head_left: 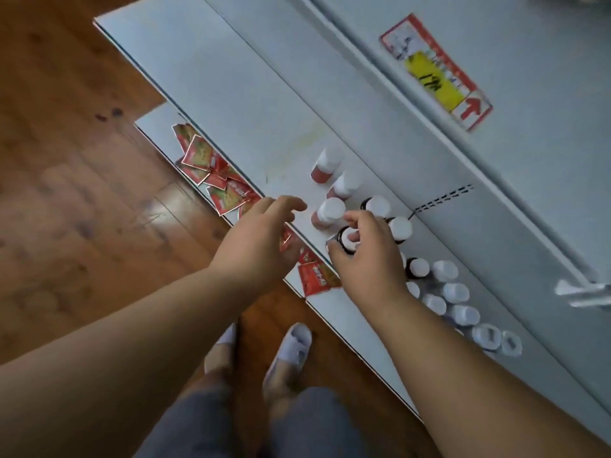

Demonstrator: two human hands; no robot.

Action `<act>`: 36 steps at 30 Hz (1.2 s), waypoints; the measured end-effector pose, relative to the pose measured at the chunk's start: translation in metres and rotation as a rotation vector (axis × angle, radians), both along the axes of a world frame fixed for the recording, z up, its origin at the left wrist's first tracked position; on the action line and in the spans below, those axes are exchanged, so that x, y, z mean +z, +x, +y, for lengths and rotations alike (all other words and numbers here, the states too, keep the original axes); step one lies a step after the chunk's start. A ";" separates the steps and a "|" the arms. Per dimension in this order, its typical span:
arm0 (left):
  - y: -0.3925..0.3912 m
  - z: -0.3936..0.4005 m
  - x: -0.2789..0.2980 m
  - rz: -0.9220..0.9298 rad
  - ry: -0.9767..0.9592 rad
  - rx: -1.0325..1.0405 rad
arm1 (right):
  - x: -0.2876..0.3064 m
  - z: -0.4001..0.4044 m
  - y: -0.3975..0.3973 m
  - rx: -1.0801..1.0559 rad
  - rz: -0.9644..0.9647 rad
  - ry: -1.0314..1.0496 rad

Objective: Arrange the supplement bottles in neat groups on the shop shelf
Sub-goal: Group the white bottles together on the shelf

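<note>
Dark bottle (345, 241) | mostly hidden under right hand (367, 249) | label unreadable

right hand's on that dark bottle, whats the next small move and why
Probably slide the dark bottle that the right hand grips back toward the two other dark bottles behind it. It stands apart at the shelf front, next to a red-labelled bottle. The left hand hovers open, holding nothing.
</note>
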State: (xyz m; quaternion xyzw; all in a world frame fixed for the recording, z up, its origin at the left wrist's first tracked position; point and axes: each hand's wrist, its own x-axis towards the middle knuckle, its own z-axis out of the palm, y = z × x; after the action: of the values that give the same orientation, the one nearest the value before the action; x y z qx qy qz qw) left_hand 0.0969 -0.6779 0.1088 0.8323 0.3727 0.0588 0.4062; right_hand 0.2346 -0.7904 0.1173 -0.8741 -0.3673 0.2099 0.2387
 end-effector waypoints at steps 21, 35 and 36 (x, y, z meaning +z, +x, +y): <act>0.053 0.039 -0.126 0.048 -0.250 0.112 | -0.097 0.070 0.052 0.191 -0.145 -0.174; -0.112 0.012 0.112 -0.157 -0.705 0.356 | 0.124 0.073 -0.079 0.266 0.439 0.065; -0.120 0.015 0.123 -0.212 -0.742 0.379 | 0.136 0.078 -0.085 0.266 0.450 0.092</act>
State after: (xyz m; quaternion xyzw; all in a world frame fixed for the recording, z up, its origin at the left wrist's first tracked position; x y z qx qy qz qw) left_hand -0.0232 -0.6624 0.2322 0.5358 0.4710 0.0795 0.6963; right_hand 0.1498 -0.7126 0.2536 -0.7378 -0.4258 0.4115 0.3241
